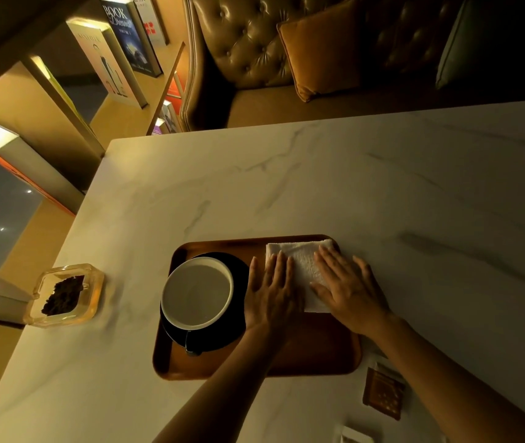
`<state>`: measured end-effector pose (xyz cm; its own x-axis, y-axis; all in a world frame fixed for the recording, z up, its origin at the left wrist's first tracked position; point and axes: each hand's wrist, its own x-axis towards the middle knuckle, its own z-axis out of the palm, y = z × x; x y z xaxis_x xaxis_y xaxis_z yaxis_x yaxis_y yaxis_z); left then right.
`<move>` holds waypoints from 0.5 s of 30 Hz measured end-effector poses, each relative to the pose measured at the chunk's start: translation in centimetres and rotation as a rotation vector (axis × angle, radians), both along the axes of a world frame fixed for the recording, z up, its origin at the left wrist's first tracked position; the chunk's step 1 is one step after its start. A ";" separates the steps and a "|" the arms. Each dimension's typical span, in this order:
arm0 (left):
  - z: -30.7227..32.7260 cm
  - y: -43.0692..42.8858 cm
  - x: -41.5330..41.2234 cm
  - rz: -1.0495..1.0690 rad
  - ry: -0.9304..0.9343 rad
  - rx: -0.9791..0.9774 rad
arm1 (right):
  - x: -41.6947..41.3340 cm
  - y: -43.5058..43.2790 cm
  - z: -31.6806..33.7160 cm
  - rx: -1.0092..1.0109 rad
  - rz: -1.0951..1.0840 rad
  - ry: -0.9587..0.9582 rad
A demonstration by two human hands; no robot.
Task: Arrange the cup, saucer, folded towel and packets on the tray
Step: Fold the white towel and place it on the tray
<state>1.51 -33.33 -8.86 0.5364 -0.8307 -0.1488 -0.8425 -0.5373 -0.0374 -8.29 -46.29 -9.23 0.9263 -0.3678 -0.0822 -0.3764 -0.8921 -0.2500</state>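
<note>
From the head camera I see both hands laid flat on a white folded towel in the far right corner of a brown tray, which sits on a pale marble-patterned table. My left hand rests palm down with fingers spread, its fingertips on the towel's left edge and its palm on the tray just beside the cloth. My right hand lies palm down, fingers extended and slightly apart, covering the towel's right half; its outer fingers reach over the tray's right rim. Neither hand pinches or grips anything: the towel lies under the fingers, pressed flat against the tray, with its middle strip showing between the two hands.

On the tray's left half a pale cup stands upright on a dark saucer, close to the left hand but not touching it. A brown packet lies on the table off the tray, near its near right corner, beside my right forearm; a second, pale packet shows at the bottom edge, partly cut off. A clear glass ashtray with dark contents sits on the table well to the left of the tray. Beyond the table's far edge stands a tufted leather sofa with an orange cushion.
</note>
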 end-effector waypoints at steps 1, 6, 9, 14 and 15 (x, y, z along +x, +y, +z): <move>-0.1 -0.1 0.2 0.004 0.012 -0.006 | 0.1 0.0 -0.1 0.000 -0.007 0.009; -0.1 0.0 0.2 0.030 0.074 -0.095 | 0.3 0.0 0.0 0.019 -0.022 0.043; 0.4 -0.2 0.3 0.049 0.142 -0.108 | 0.6 0.1 1.0 0.044 -0.021 0.066; 2.6 -0.6 0.2 0.083 0.239 -0.185 | 0.4 0.7 3.4 -0.022 -0.056 0.038; 3.1 -0.4 0.0 0.076 0.225 -0.223 | 0.1 0.9 3.9 -0.022 -0.070 0.038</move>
